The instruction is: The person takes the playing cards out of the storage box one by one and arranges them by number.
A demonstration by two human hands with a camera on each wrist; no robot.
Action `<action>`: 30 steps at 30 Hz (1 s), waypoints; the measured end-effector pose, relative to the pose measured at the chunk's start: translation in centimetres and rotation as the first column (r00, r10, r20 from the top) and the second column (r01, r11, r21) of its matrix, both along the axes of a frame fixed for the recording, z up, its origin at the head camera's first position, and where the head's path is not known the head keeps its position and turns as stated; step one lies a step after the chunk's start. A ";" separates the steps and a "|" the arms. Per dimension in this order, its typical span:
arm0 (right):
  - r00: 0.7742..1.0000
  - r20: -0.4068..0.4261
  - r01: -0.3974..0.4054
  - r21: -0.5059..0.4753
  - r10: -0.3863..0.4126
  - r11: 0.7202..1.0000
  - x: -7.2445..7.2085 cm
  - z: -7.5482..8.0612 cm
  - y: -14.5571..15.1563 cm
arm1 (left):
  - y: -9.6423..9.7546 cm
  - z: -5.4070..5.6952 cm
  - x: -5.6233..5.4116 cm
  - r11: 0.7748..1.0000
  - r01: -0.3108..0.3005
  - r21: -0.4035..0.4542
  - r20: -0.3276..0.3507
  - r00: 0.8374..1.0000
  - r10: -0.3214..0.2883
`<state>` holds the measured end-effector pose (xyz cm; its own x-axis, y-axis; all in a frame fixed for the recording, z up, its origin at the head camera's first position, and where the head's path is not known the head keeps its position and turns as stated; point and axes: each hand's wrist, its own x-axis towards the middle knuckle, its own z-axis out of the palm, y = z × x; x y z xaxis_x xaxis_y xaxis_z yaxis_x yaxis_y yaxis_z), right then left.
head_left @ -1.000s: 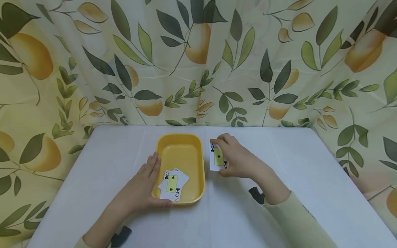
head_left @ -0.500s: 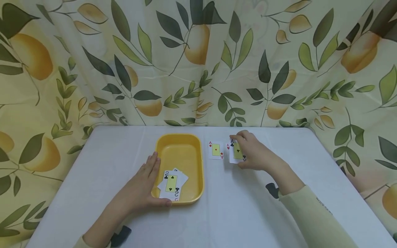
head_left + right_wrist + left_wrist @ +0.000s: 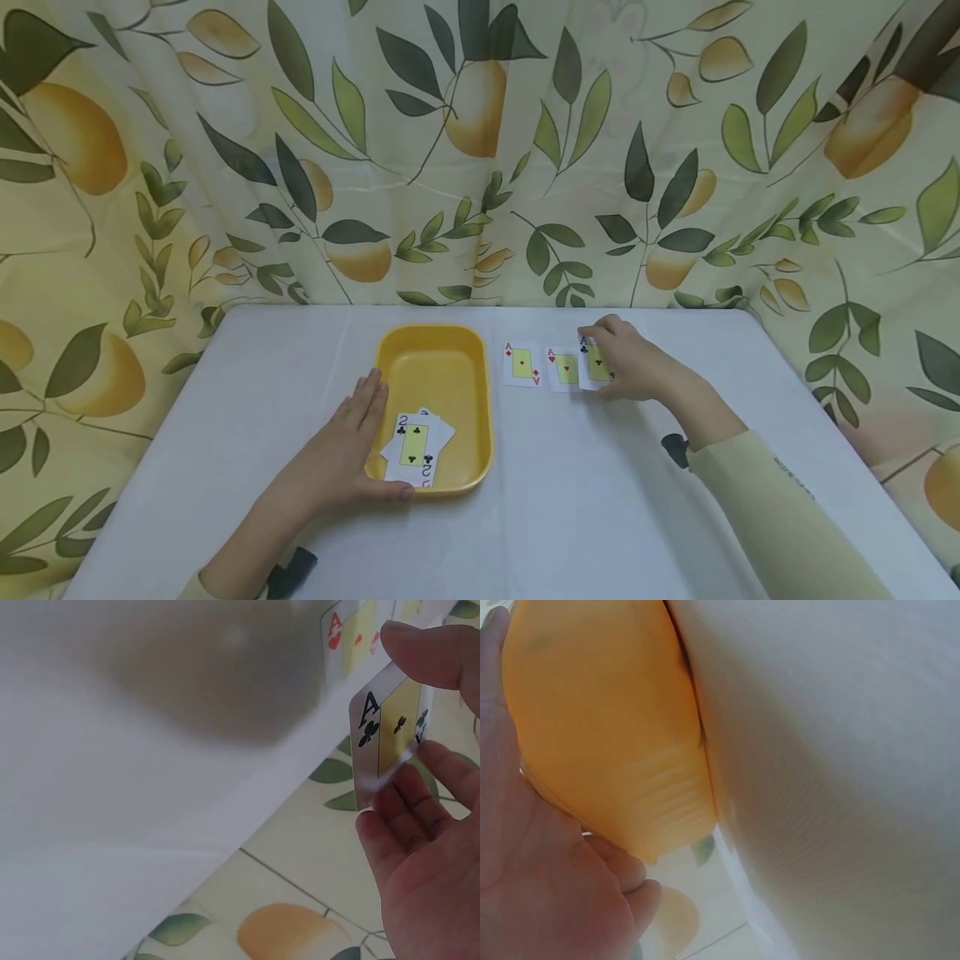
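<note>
My right hand pinches an ace of clubs playing card by its edges, thumb at one edge and fingers at the opposite one. In the right wrist view that ace of clubs stands tilted, face showing. An ace of hearts lies just left of it, partly overlapped in the head view. Further left, beside the tray, lies an ace of diamonds. My left hand rests against the left side of the yellow tray, fingers extended and thumb along the near rim.
Inside the tray, a two of clubs lies over another card, mostly hidden. A white cloth covers the table, whose far edge runs just behind the cards. Behind it hangs a fruit-patterned curtain.
My right hand has moved right with the ace of clubs, first uncovering the ace of diamonds, then part of the ace of hearts. The left hand and tray stay put.
</note>
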<state>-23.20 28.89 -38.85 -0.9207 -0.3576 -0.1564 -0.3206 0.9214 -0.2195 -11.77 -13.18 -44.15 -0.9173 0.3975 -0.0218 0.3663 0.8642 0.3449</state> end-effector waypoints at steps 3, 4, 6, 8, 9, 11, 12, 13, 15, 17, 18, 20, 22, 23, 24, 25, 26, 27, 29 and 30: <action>1.000 0.021 0.016 0.009 -0.016 1.000 -0.3 -0.2 0.5 | 0.1 0.0 0.0 1.000 -0.001 0.002 0.001 1.000 0.001; 0.999 0.028 0.018 0.011 -0.018 1.000 -0.4 -0.2 0.7 | 0.1 0.0 0.0 1.000 -0.001 0.002 -0.002 1.000 0.001; 0.999 0.048 0.024 0.012 -0.025 1.000 -0.5 -0.3 1.0 | 0.2 0.0 0.0 1.000 -0.001 -0.001 -0.007 1.000 0.001; 0.998 0.064 0.024 0.014 -0.025 1.000 -0.6 -0.3 1.2 | 0.2 0.0 0.0 1.000 -0.002 -0.003 -0.010 1.000 0.002; 0.997 0.072 0.024 0.018 -0.025 1.000 -0.7 -0.4 1.4 | 0.2 -0.1 0.0 1.000 -0.003 -0.006 -0.012 1.000 0.003; 0.996 0.086 0.023 0.023 -0.025 0.999 -0.9 -0.5 1.6 | 0.2 -0.1 0.0 1.000 -0.005 -0.007 -0.011 1.000 0.005; 0.996 0.091 0.022 0.026 -0.024 0.999 -1.0 -0.6 1.8 | 0.2 -0.1 0.0 1.000 -0.007 -0.007 -0.009 1.000 0.007; 0.995 0.097 0.023 0.029 -0.025 0.999 -1.0 -0.7 1.9 | 0.2 -0.1 0.0 1.000 -0.007 -0.004 -0.010 1.000 0.007; 0.994 0.104 0.023 0.038 -0.027 0.999 -1.3 -0.9 2.1 | 0.2 -0.1 -0.1 1.000 -0.007 0.002 -0.009 1.000 0.007; 0.993 0.112 0.028 0.040 -0.032 0.999 -1.5 -1.1 2.3 | 0.2 -0.1 0.0 1.000 -0.008 0.005 -0.004 1.000 0.008; 0.993 0.117 0.030 0.040 -0.034 0.999 -1.7 -1.3 2.4 | 0.2 -0.1 0.0 1.000 -0.007 0.006 -0.003 1.000 0.007; 0.991 0.128 0.034 0.038 -0.038 0.999 -1.9 -1.5 2.7 | 0.1 -0.1 0.0 1.000 -0.005 0.005 -0.002 1.000 0.005; 0.989 0.140 0.039 0.030 -0.043 0.999 -2.0 -1.6 2.8 | 0.1 -0.1 -0.1 1.000 -0.006 -0.002 0.000 1.000 0.006; 0.988 0.146 0.041 0.027 -0.044 0.999 -2.0 -1.7 2.9 | 0.1 -0.2 -0.1 1.000 -0.007 -0.003 0.000 1.000 0.007; 0.987 0.153 0.041 0.024 -0.045 0.999 -2.0 -1.7 2.9 | 0.1 -0.2 -0.1 1.000 -0.008 -0.003 0.000 1.000 0.008; 0.986 0.161 0.043 0.024 -0.046 0.999 -2.0 -1.7 3.0 | 0.1 -0.2 -0.1 1.000 -0.009 -0.005 0.001 1.000 0.009; 0.985 0.168 0.042 0.024 -0.045 0.999 -2.0 -1.6 3.0 | 0.1 -0.2 -0.1 1.000 -0.010 -0.005 0.001 1.000 0.010; 0.983 0.177 0.045 0.028 -0.050 0.999 -2.1 -1.7 3.0 | 0.1 -0.2 -0.1 1.000 -0.010 -0.005 0.003 1.000 0.010; 0.979 0.197 0.052 0.035 -0.058 0.998 -2.1 -1.7 3.0 | 0.0 -0.3 -0.1 1.000 -0.008 -0.004 0.004 1.000 0.008; 0.977 0.204 0.053 0.037 -0.060 0.998 -2.1 -1.7 3.1 | 0.0 -0.3 -0.1 1.000 -0.008 -0.003 0.003 1.000 0.008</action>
